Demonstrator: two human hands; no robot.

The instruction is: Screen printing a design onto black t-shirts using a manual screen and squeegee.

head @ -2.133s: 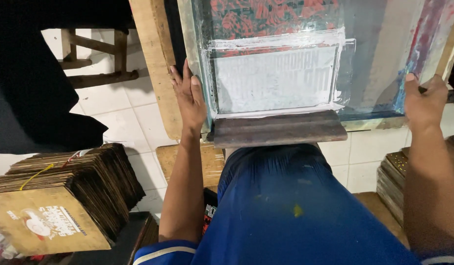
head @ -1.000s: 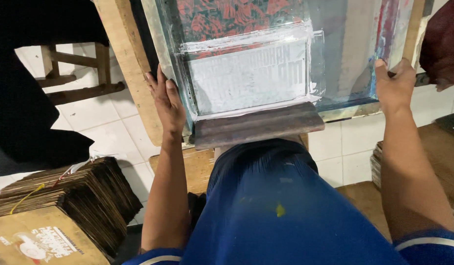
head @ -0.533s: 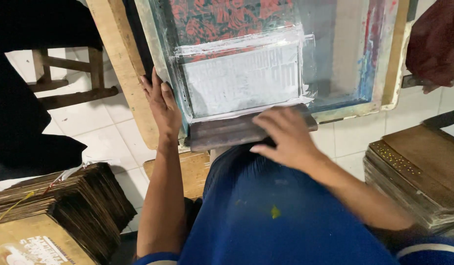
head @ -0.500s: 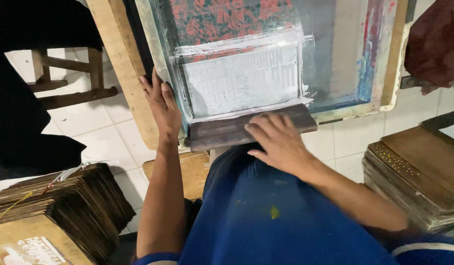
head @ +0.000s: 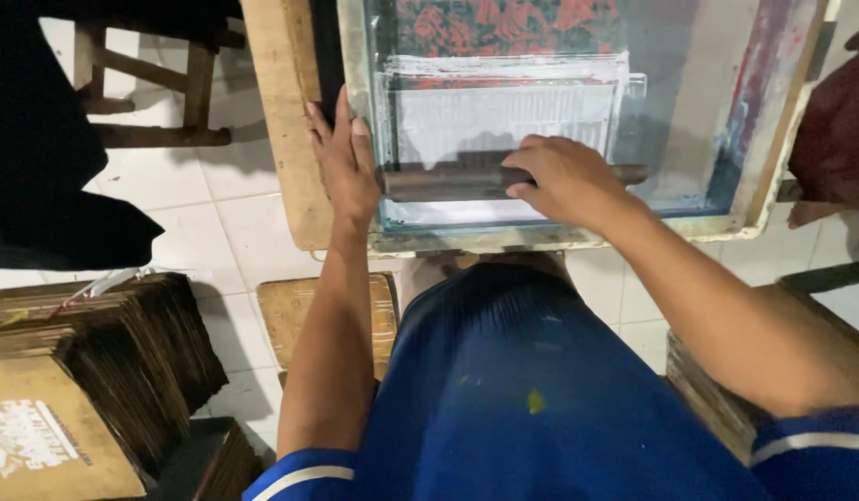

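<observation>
My right hand (head: 564,181) has moved onto the screen, now clamped round the squeegee (head: 448,181); left hand (head: 346,167) flat, fingers spread, on the frame (head: 360,111) at 9 o'clock.

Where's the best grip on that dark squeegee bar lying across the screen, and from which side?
Probably the squeegee at its middle, from above and the near side. It lies crosswise inside the screen frame, a long narrow bar. The right hand wraps it there, fingers over the top; the left hand rests flat on the frame's left edge.
</observation>
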